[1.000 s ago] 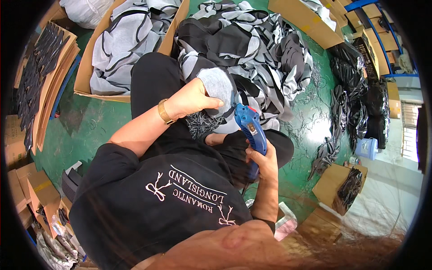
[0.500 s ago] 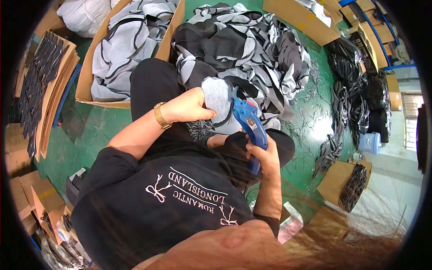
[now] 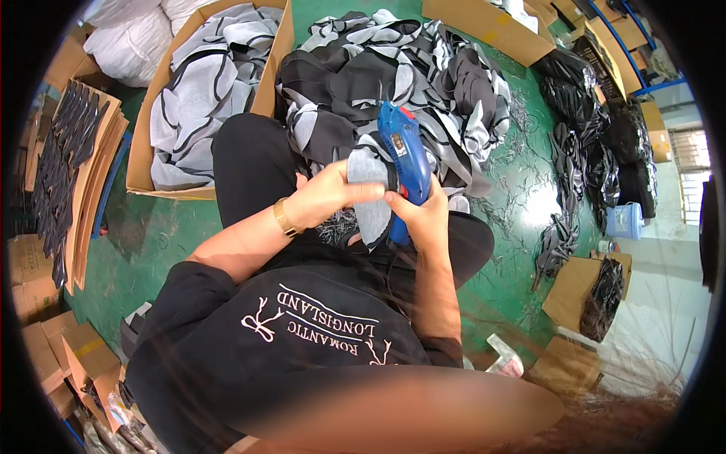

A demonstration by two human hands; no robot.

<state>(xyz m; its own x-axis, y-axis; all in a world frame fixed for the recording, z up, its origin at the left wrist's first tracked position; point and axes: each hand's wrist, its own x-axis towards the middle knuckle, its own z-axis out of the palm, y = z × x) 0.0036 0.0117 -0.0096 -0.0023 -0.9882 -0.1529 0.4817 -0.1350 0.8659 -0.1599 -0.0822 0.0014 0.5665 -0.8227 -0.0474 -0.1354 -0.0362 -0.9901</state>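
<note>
My left hand is closed on a light grey fabric piece with a dark edge, held over my lap. In my right hand are blue electric scissors, gripped by the handle. Their head points away from me, over a pile of fabric pieces in grey and black. The scissors lie beside the grey piece, and my right thumb reaches to its edge. Whether the blades touch any cloth is hard to make out. Thin dark trimmings lie below my left hand.
A cardboard box of grey fabric stands left of the pile. Stacked cardboard sheets with dark strips are at far left. Black plastic bags and a blue bucket line the right. Scraps litter the green floor.
The scissors have swung more upright, their head now farther away over the pile. My right hand has risen and come close to the left. The fabric piece has turned and sits lower.
</note>
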